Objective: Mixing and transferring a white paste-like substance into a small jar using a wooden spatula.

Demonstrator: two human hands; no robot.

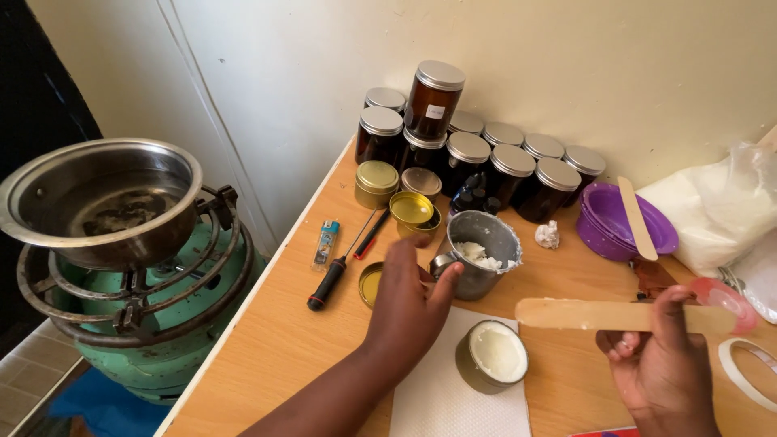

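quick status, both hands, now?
Left hand: closed on the handle of the small grey metal cup holding white solid.
Right hand: closed, holding the flat pale wooden stick level.

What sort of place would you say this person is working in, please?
Probably a small home workshop for making balms or creams: a gas cylinder burner carrying a steel pot, stacked amber jars, and a filled tin on the wooden table.
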